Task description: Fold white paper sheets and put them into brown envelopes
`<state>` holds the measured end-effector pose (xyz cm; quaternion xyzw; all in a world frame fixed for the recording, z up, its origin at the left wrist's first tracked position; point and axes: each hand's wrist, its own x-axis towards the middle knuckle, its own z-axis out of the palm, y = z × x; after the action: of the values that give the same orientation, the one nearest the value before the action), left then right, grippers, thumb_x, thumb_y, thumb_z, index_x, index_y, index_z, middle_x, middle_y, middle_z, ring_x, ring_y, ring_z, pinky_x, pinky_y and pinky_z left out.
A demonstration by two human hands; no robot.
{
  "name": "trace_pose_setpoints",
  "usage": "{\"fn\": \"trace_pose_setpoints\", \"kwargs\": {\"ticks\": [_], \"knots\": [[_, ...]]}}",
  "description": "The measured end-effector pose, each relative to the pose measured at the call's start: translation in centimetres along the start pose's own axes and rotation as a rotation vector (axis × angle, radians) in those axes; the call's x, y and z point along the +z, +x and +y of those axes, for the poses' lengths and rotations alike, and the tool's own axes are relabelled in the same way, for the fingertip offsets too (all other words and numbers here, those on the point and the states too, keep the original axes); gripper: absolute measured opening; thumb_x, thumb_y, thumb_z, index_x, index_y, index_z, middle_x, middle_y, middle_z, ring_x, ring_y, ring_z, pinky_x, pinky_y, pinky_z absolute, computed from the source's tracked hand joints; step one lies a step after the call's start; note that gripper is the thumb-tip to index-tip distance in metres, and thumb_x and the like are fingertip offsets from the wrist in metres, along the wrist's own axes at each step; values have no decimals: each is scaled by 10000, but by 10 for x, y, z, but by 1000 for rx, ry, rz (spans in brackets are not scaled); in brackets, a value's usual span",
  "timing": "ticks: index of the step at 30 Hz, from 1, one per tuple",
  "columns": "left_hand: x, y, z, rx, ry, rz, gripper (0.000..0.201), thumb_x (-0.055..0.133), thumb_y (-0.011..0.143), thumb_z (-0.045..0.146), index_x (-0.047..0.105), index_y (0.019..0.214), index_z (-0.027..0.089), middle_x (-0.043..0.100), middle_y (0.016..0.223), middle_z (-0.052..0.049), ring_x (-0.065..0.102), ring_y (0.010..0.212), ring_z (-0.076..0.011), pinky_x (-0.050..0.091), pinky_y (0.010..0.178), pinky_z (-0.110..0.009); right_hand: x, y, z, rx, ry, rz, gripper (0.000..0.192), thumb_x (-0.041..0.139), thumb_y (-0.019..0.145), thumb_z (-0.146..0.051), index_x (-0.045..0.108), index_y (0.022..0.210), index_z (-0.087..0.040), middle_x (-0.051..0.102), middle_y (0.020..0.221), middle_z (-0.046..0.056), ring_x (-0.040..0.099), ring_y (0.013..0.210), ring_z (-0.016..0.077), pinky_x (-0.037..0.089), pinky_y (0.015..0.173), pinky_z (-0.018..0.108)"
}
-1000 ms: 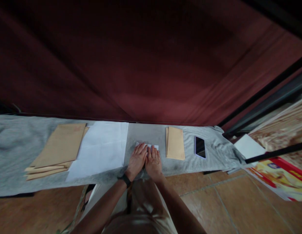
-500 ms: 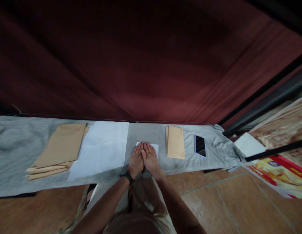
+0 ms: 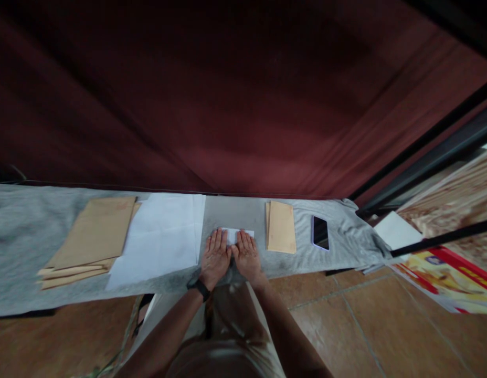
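Observation:
A small folded white paper (image 3: 239,233) lies on the grey cloth (image 3: 23,231) in front of me. My left hand (image 3: 215,257) and my right hand (image 3: 247,255) both press flat on it, side by side, fingers pointing away from me. Most of the paper is hidden under the palms; only its far edge shows. A black band sits on my left wrist. Neither hand grips anything.
A sheet stack of white paper (image 3: 160,236) lies left of my hands, with a pile of brown envelopes (image 3: 94,236) further left. A folded brown envelope (image 3: 282,234) and a dark phone (image 3: 320,232) lie to the right. A dark red curtain (image 3: 228,105) hangs behind.
My hands were overlapped at the paper's middle half a second ago; now they have slid apart and lie flat side by side on it.

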<state>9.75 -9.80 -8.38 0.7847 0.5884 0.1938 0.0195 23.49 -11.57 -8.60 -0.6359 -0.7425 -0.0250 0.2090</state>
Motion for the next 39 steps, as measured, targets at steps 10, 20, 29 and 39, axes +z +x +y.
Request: {"fn": "trace_pose_setpoints", "kwargs": {"ticks": [10,20,29,39], "knots": [[-1,-7,-8,-57,-41,52,613,344,992,355,367,1530,63,380,1593,-175,289,1509,-299,250,1221,-497,-1,-20,12,65,-72,59,587,421,1045,-352,360,1526,-20,423,1547,233,361,1468,284,341,1176,466],[-10,0,-8,-118,-218,15,563,421,917,229,470,1448,47,536,1471,-209,479,1388,-313,382,1151,-488,-5,-34,14,92,-54,88,612,446,1030,-339,308,1549,-44,411,1555,236,367,1460,293,348,1166,498],[-27,23,-6,-507,-973,-35,586,495,716,54,582,1294,90,725,1098,-138,690,995,-276,547,920,-451,-15,-35,10,89,3,104,556,428,1041,-324,358,1531,-73,418,1555,222,377,1456,298,340,1164,530],[-55,11,2,-590,-1278,10,585,579,849,318,519,1409,158,717,1083,-107,700,884,-218,566,687,-315,-64,-16,14,47,357,-45,438,421,961,-127,632,1322,-258,695,1283,57,624,1194,218,429,1088,391]]}}
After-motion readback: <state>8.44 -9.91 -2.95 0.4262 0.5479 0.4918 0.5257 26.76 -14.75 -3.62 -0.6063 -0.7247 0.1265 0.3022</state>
